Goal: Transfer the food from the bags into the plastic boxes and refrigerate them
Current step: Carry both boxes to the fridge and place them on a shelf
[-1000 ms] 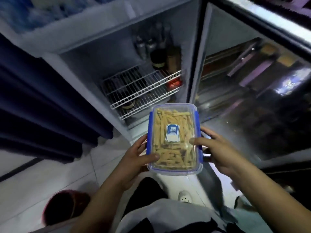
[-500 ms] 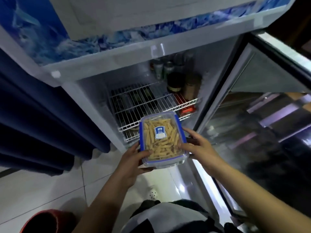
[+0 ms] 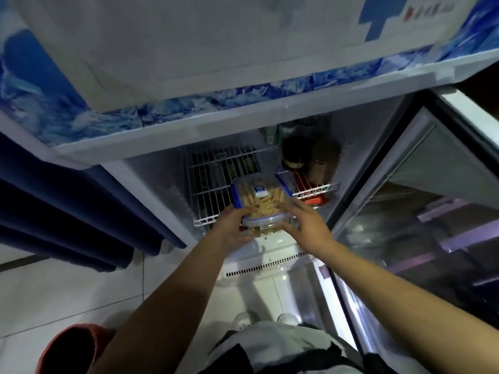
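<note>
We find the plastic box (image 3: 260,202) at the front edge of the white wire shelf (image 3: 216,190) inside the open refrigerator (image 3: 162,190), its far end already over the shelf and its near end held out past the rim. The box is a clear, rounded rectangle with blue clip latches along both long sides and a small blue-and-white label on the lid. Through the lid and wall we see pale yellow, stick-shaped food pieces packed close. Whether the base touches the wire we cannot tell.

The left hand (image 3: 232,228) grips the near left corner, thumb over the lid edge and fingers curled under the base. The right hand (image 3: 303,225) holds the near right corner, fingers spread along the side and rim, thumb at the front wall.

On the same shelf, to the right of the box, stand two dark round jars (image 3: 310,157) with a red flat item (image 3: 312,198) below them near the shelf front. The shelf is thin coated wire in a grid. The refrigerator's interior walls are smooth and white; a slotted vent strip (image 3: 264,265) runs below the opening. Above hangs a panel printed with blue ice imagery (image 3: 189,106). The glass door (image 3: 432,238) stands open on the right, glossy and reflective. Dark blue pleated curtain (image 3: 67,211) hangs at left above a pale tiled floor (image 3: 67,292).
</note>
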### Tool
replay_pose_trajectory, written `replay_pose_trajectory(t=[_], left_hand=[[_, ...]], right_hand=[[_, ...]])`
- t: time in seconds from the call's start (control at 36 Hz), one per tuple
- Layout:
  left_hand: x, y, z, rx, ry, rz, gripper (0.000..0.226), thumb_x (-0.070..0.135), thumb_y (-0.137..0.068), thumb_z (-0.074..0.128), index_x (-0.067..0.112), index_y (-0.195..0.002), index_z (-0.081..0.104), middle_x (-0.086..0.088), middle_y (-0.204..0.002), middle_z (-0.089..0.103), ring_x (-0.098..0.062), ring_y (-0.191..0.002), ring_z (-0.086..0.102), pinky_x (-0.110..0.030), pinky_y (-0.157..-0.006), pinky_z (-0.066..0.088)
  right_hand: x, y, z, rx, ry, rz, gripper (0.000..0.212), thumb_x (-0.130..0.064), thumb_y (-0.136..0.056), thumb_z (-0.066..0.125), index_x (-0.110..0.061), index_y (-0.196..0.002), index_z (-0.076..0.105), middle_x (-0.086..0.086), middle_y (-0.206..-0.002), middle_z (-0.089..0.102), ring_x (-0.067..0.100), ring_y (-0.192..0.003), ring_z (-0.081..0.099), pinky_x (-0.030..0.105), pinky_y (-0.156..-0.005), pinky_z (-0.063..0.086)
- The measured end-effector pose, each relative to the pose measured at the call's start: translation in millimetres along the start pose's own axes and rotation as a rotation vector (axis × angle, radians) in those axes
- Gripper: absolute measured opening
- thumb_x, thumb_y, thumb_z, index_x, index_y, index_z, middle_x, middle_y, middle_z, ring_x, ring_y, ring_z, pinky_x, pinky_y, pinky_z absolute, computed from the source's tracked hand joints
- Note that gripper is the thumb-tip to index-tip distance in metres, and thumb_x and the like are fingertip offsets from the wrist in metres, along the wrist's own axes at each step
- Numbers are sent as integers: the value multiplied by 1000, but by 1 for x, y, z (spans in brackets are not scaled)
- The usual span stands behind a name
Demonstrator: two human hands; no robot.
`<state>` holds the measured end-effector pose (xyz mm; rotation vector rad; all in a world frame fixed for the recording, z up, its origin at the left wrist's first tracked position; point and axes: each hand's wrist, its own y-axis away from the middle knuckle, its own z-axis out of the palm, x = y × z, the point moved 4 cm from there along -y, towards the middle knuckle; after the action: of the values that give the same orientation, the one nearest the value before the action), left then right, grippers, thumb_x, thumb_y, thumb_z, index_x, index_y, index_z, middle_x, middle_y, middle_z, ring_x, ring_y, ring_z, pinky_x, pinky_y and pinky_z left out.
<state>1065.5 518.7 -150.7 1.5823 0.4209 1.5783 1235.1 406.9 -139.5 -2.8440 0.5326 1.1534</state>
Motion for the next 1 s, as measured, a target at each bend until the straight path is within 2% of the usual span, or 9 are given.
replay_pose_trajectory(t=[0.19, 0.28, 0.33, 0.39, 0.44, 0.56, 0.67, 0.92, 1.0], left_hand=[[7, -21, 17, 170, -43, 257, 66, 4, -89, 73, 17, -146, 43, -9, -115, 68, -30, -95, 70, -55, -88, 58], [10, -15, 26, 194, -419, 549, 57, 8, -87, 71, 16, -139, 49, -14, -135, 59, -31, -116, 61, -50, -102, 50], [1, -15, 33, 217, -990, 740, 74, 15, -89, 66, 21, -154, 32, -14, -156, 35, -33, -142, 37, -50, -118, 31], [-19, -19, 35, 252, -1463, 749, 104, 24, -87, 66, 28, -158, -9, -5, -169, -1, -33, -154, 2, -54, -124, 2], [-36, -23, 34, 304, -1649, 688, 118, 28, -86, 66, 28, -149, -34, -4, -164, -28, -33, -153, -15, -52, -118, -13], [-48, -29, 34, 350, -1654, 713, 115, 32, -86, 60, 24, -149, -36, -4, -148, -53, -36, -146, -31, -51, -116, -17], [-43, -38, 33, 352, -1706, 658, 119, 35, -84, 62, 28, -148, -38, -7, -157, -39, -36, -147, -28, -55, -121, -13], [4, -61, 51, 238, -1672, 491, 108, 42, -84, 66, 28, -158, -10, -5, -169, -4, -31, -155, -6, -62, -118, -6], [5, -68, 54, 199, -1601, 455, 105, 41, -81, 68, 30, -159, -2, -4, -169, 3, -30, -155, -1, -62, -119, -3]], right_hand=[[8, -32, 12, -120, 376, -33, 63, -38, -99, 52, -35, -156, 25, -3, -168, 11, 22, -154, 8, 55, -119, 15], [12, -40, 13, -188, 452, -26, 77, -37, -99, 51, -34, -160, 3, -3, -169, -5, 23, -155, -1, 59, -119, 9], [14, -44, 15, -199, 533, -36, 83, -42, -98, 51, -32, -159, -5, -1, -169, -9, 25, -155, -7, 60, -119, 4], [15, -45, 17, -209, 603, -45, 89, -47, -97, 50, -30, -159, -12, 0, -168, -14, 27, -154, -14, 62, -119, 0], [18, -42, 20, -216, 642, -56, 94, -48, -97, 49, -28, -157, -20, 2, -167, -20, 29, -152, -20, 63, -118, -3], [27, -33, 30, -232, 632, -64, 111, -48, -92, 56, -25, -148, -38, 3, -160, -36, 32, -150, -25, 66, -118, 1], [31, -41, 30, -280, 630, -59, 116, -48, -90, 59, -25, -146, -41, 4, -157, -42, 34, -150, -25, 66, -118, 1], [31, -94, 12, -407, 647, 47, 99, -52, -89, 59, -24, -159, -5, 2, -168, 2, 36, -153, -6, 63, -119, 0], [34, -97, 15, -441, 672, 102, 100, -51, -88, 61, -24, -159, -5, 1, -167, 2, 35, -153, -7, 64, -118, 1]])
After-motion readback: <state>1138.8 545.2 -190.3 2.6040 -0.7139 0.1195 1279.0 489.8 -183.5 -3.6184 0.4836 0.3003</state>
